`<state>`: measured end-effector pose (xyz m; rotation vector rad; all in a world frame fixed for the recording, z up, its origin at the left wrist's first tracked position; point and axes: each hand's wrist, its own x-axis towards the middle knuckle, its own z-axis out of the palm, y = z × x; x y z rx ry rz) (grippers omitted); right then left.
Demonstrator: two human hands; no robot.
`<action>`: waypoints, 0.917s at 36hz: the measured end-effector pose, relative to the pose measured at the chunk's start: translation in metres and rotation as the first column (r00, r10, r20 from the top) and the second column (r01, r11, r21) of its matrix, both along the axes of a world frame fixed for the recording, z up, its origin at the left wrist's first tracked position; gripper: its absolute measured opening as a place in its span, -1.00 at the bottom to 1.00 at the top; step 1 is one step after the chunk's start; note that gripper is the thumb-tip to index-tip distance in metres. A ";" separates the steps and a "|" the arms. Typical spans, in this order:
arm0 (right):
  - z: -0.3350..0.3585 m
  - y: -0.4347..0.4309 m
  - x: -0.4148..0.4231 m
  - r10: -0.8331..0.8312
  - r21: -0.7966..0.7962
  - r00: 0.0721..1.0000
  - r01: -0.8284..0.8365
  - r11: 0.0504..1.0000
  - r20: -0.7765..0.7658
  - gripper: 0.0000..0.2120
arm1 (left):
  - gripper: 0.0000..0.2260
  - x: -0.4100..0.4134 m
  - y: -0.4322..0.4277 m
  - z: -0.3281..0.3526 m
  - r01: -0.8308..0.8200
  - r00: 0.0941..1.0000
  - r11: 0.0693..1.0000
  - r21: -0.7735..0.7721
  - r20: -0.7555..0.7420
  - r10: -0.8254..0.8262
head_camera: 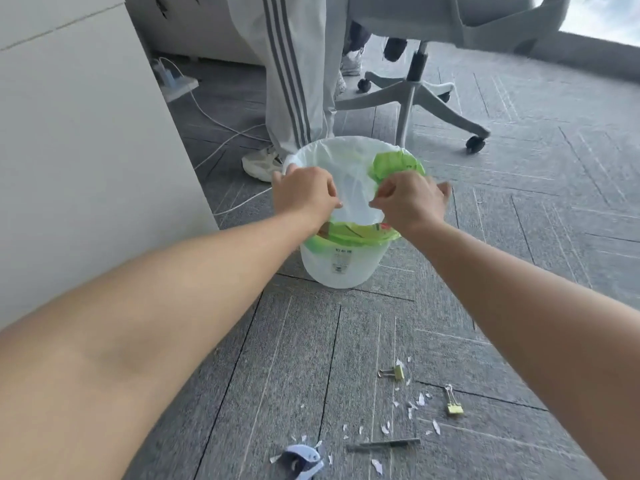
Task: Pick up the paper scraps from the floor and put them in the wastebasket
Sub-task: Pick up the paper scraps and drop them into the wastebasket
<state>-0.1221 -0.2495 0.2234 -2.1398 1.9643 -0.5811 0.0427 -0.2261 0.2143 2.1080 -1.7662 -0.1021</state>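
A white plastic wastebasket (341,268) stands on the grey carpet, with a green bag inside and a clear white liner (349,157) over its far rim. My left hand (303,192) and my right hand (410,200) are both over the near rim, each pinching the edge of the white liner. Several small white paper scraps (420,400) lie scattered on the carpet near the bottom of the view, well behind my hands.
Two yellow binder clips (398,372) (453,407), a dark thin tool (384,444) and a pale blue hole punch (301,460) lie among the scraps. A person in striped trousers (294,81) stands behind the basket. An office chair (412,88), a white cabinet (79,150) and floor cables (221,126) surround it.
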 end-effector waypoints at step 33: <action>-0.204 0.266 -0.103 0.205 0.591 0.978 -0.141 0.794 -0.042 -0.81 | -0.80 -0.051 0.225 -0.182 0.490 0.871 0.753 0.439 -0.273 -0.408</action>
